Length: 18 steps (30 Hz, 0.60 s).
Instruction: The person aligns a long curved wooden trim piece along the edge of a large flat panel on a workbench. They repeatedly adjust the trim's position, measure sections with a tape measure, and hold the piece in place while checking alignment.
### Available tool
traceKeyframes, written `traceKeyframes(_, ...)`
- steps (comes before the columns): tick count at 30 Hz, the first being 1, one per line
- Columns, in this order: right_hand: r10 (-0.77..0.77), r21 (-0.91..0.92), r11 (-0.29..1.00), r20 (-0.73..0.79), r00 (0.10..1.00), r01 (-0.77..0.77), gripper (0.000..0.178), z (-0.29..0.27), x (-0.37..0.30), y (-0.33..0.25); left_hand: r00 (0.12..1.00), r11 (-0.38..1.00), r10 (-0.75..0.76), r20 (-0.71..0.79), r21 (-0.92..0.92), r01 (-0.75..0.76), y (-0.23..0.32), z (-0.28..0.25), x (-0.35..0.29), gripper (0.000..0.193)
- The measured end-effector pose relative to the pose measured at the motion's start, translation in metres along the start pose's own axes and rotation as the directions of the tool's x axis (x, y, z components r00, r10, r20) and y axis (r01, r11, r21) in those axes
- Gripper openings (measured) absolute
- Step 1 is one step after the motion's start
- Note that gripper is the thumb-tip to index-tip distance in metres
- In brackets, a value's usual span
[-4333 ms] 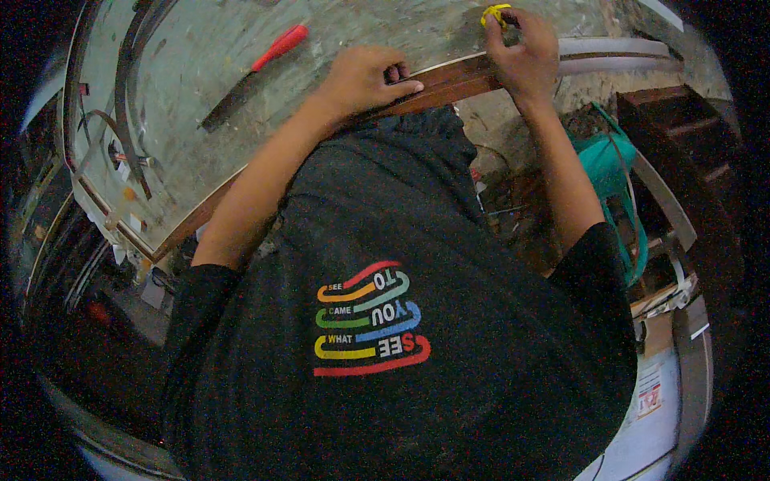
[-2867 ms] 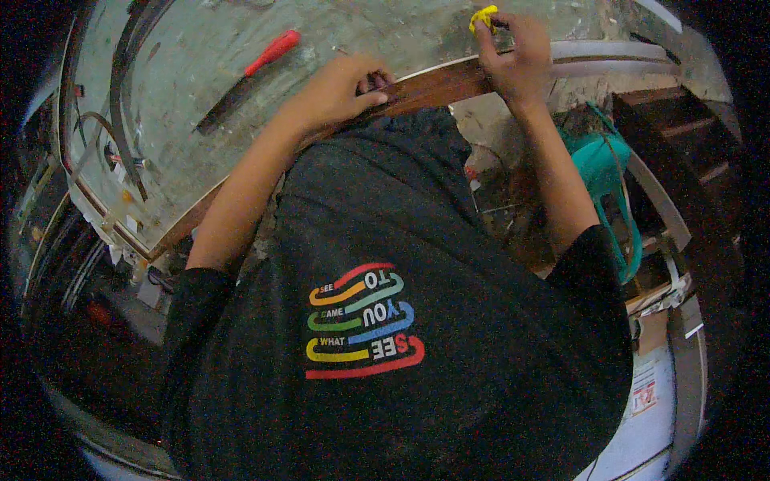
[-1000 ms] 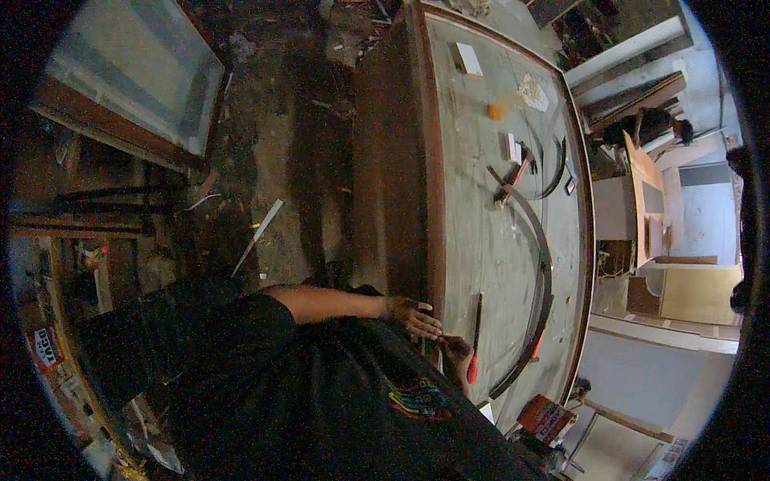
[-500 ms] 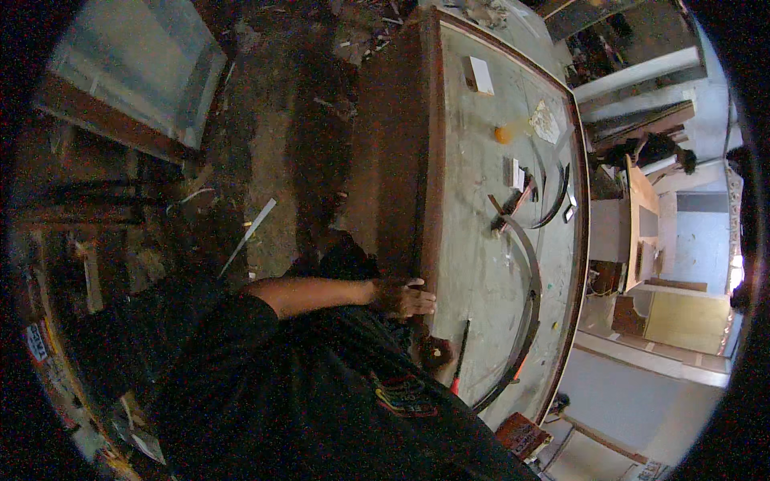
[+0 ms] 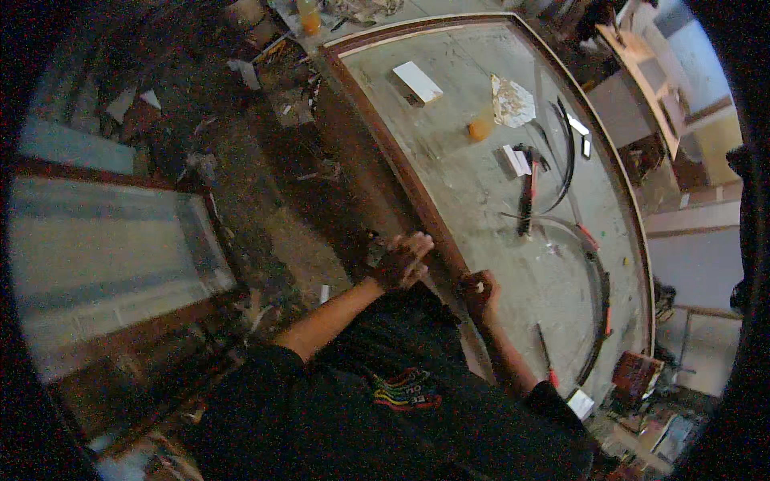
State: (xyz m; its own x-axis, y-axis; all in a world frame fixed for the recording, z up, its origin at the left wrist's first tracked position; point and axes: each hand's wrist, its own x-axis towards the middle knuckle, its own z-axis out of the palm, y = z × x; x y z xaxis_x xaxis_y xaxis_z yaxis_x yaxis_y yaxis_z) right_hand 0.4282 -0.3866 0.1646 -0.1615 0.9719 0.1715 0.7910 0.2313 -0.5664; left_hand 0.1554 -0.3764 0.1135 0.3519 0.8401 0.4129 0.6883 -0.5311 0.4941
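My left hand (image 5: 403,260) is raised just off the brown wooden rim (image 5: 417,200) of a large pale-topped table, its fingers stretched out. To its right, at the same rim, my right hand (image 5: 481,297) is closed, with a small whitish bit showing at its fingers; what it is cannot be made out. A thin dark tool with a red handle (image 5: 552,375) lies on the tabletop beyond my right forearm. Farther off, a red-and-black hand tool (image 5: 527,196), perhaps a hammer, lies beside a small white box (image 5: 515,161).
Long curved dark strips (image 5: 603,309) run along the table's right side. A longer white box (image 5: 418,82), an orange container (image 5: 480,128) and a crumpled pale sheet (image 5: 513,102) occupy the far part. A framed panel (image 5: 112,248) stands left; scraps litter the floor.
The view has swung, so the table now slants. My left hand has lifted from the table edge, and my right hand and forearm show more plainly.
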Motion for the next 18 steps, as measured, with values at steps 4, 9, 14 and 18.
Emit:
traceKeyframes(4,0.142,0.421,0.904,-0.127,0.982,-0.077,0.017,0.065,0.090,-0.042,0.915,0.916,-0.399,-0.057,0.010,0.400,-0.105,-0.049,-0.030,0.049)
traceKeyframes(9,0.052,0.388,0.918,0.078,0.996,-0.078,0.012,0.125,0.223,-0.094,0.416,0.426,-0.903,0.112,0.100,0.899,-0.216,-0.115,-0.159,0.047)
traceKeyframes(14,0.114,0.653,0.749,0.044,0.993,-0.115,0.012,0.235,0.391,-0.151,-0.182,-0.114,-0.951,0.248,0.266,0.957,-0.232,-0.191,-0.299,0.044)
traceKeyframes(18,-0.129,0.327,0.939,0.059,0.990,0.102,0.018,0.302,0.485,-0.182,-0.379,-0.283,-0.870,0.316,0.308,0.908,-0.233,-0.228,-0.341,0.042)
